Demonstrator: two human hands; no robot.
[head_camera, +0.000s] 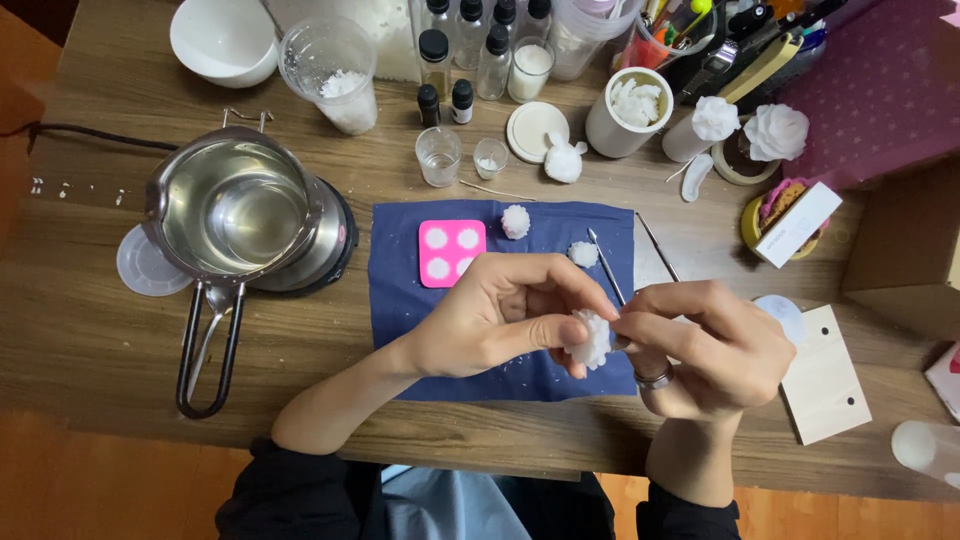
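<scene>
Head view: left hand (500, 315) pinches fluffy white wax flower (590, 340) at lower centre; right hand (705, 345) grips thin metal pick (606, 265). Pink square mould (451, 252) on navy cloth (400, 290); white card box (797, 222) right.

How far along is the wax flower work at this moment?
Done, apparently: two small white flowers lie on the blue cloth. In hand: the left hand holds a white flower while the right hand works it with a thin metal tool. Left: the pink mould still holds four white fills.
</scene>
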